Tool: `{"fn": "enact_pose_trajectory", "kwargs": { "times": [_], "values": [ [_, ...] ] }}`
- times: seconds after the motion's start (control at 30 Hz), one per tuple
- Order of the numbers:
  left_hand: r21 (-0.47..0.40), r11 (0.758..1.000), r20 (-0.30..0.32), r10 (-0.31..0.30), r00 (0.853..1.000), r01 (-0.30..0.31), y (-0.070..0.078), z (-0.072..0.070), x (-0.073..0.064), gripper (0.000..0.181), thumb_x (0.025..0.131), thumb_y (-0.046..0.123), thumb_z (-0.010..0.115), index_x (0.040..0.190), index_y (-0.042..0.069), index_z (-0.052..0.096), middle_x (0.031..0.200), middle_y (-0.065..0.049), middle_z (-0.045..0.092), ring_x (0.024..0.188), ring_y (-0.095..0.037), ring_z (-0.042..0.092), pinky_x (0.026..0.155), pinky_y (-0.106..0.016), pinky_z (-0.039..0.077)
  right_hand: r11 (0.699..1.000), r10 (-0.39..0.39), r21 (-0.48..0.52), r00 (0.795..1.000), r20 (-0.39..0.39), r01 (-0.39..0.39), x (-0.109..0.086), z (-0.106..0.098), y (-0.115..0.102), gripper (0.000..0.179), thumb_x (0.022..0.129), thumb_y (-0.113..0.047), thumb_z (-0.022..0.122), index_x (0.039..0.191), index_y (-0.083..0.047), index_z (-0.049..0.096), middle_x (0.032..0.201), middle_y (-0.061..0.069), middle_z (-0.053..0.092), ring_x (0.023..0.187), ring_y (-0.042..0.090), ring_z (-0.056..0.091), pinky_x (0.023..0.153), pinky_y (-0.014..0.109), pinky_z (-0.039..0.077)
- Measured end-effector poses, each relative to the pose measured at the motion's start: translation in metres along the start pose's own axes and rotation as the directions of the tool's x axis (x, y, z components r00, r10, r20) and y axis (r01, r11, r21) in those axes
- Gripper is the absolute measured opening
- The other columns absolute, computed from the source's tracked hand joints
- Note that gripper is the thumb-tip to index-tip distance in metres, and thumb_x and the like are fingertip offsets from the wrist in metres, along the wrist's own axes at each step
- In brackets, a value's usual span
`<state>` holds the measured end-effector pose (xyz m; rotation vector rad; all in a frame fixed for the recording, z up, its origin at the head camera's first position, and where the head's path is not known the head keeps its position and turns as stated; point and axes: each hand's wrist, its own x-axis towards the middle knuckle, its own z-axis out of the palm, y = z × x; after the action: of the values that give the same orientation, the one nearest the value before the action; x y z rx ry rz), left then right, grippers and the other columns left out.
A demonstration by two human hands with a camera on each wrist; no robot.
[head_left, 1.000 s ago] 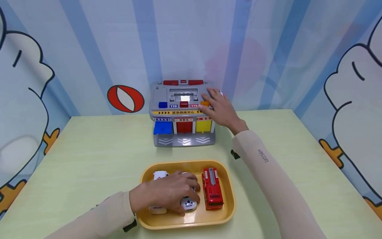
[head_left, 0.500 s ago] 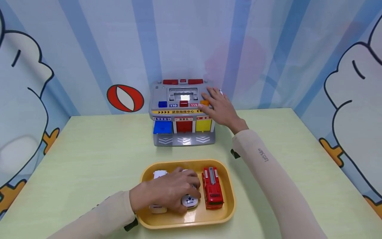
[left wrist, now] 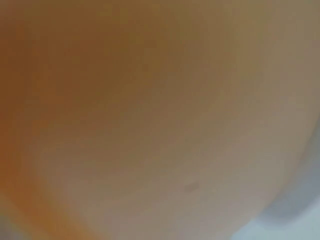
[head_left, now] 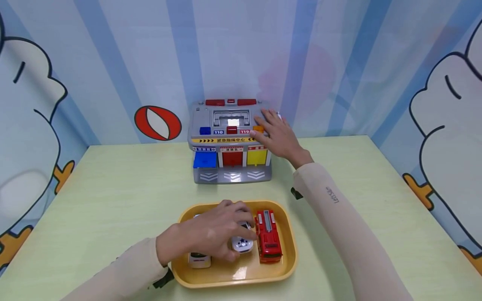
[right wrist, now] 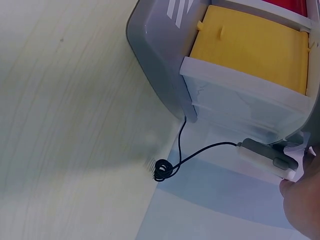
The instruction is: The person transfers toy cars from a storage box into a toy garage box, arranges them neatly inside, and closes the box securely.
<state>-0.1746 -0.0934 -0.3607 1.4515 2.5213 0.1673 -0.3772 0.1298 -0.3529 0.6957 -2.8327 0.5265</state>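
Observation:
In the head view my left hand [head_left: 214, 230] grips a white toy police car [head_left: 242, 242] over the yellow tray [head_left: 241, 285]. A white toy ambulance [head_left: 199, 260] lies partly hidden under that hand. To the right in the tray is a red toy fire truck [head_left: 269, 238]. My right hand [head_left: 278, 136] rests with extended fingers on the right top of a grey toy emergency station [head_left: 231, 177]. Its blue door [head_left: 205, 160] is raised outward, while the red door [head_left: 232, 159] and yellow door [head_left: 257, 158] are down. The left wrist view is too blurred to read.
Beside the station, in the right wrist view, hangs a white and grey handset-like piece [right wrist: 267, 157] with a coiled black cord [right wrist: 163, 170]. The station stands on a pale table [head_left: 132, 188] against a blue-striped cloth backdrop [head_left: 241, 50].
My left hand has moved slightly up and to the right with the police car, uncovering more of the ambulance's front. The right hand has stayed on the station.

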Motion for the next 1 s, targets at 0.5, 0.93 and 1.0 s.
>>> {"fn": "enact_pose_trajectory", "kwargs": {
  "times": [0.5, 0.93, 1.0],
  "values": [
    [-0.009, 0.999, -0.056, -0.031, 0.998, 0.031, -0.003, -0.025, -0.010, 0.044, 0.087, 0.035, 0.073, 0.131, 0.033, 0.067, 0.138, 0.002, 0.059, 0.136, -0.021, 0.041, 0.113, -0.052, 0.037, 1.000, 0.018, 0.002, 1.000, 0.005, -0.018, -0.001, -0.001, -0.002, 0.073, 0.099, -0.063, 0.037, 0.158, -0.022, 0.029, 0.170, 0.004, 0.012, 0.158, 0.028, 0.002, 0.127, 0.054, 0.003],
    [-0.016, 0.994, -0.121, -0.111, 0.986, 0.110, -0.022, -0.036, -0.021, 0.044, 0.084, 0.032, 0.077, 0.128, 0.032, 0.070, 0.136, 0.000, 0.060, 0.137, -0.026, 0.041, 0.114, -0.059, 0.035, 1.000, 0.018, 0.003, 1.000, 0.003, -0.018, 0.000, 0.000, -0.002, 0.073, 0.098, -0.064, 0.036, 0.159, -0.022, 0.029, 0.170, 0.004, 0.012, 0.158, 0.028, 0.002, 0.126, 0.056, 0.004],
    [-0.011, 0.992, -0.139, -0.122, 0.983, 0.122, -0.026, -0.037, -0.023, 0.044, 0.084, 0.032, 0.077, 0.127, 0.032, 0.070, 0.136, 0.000, 0.060, 0.137, -0.027, 0.041, 0.113, -0.059, 0.036, 1.000, 0.019, 0.003, 1.000, 0.003, -0.019, 0.000, 0.000, -0.002, 0.073, 0.098, -0.064, 0.036, 0.159, -0.022, 0.029, 0.170, 0.004, 0.012, 0.158, 0.028, 0.002, 0.126, 0.055, 0.004]
  ]
}}
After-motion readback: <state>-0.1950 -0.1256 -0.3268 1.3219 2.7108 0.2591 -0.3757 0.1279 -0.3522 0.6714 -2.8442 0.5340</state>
